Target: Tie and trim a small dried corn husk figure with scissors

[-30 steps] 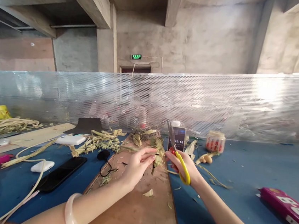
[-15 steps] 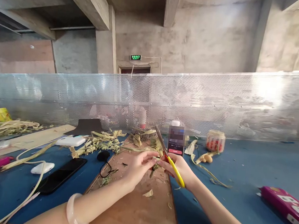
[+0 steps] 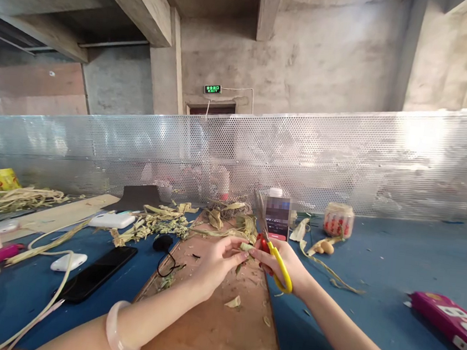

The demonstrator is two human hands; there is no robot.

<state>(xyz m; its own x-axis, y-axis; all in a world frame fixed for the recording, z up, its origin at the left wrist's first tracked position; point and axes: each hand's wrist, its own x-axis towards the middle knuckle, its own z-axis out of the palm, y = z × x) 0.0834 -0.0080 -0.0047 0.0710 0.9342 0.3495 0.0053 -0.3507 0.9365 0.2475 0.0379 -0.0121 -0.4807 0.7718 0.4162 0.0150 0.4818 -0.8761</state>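
My left hand (image 3: 216, 263) pinches a small pale green piece of dried leaf (image 3: 245, 247) above the brown board (image 3: 209, 328). Opposite it, my right hand (image 3: 294, 264) has its thumb and fingertips at the same piece. Scissors (image 3: 281, 270) with yellow and red handles are hooked in my right hand, blades pointing up and away from the leaf. Whether the blades are parted is hard to make out. Behind my hands, a heap of dried leaves and fibre (image 3: 231, 214) lies at the board's far end.
A propped phone (image 3: 276, 224) stands just behind my right hand. Right of it are a jar (image 3: 338, 220), a tan knotted piece (image 3: 323, 245) and a magenta pack (image 3: 448, 317). Leftward lie a black phone (image 3: 98, 275), a white case (image 3: 69, 262), cables and dried stalks (image 3: 157, 225). Perforated metal (image 3: 323, 156) borders the back.
The scissors have swung more upright in my right hand. The pale piece between my fingertips shows more plainly. Both hands stay in nearly the same place.
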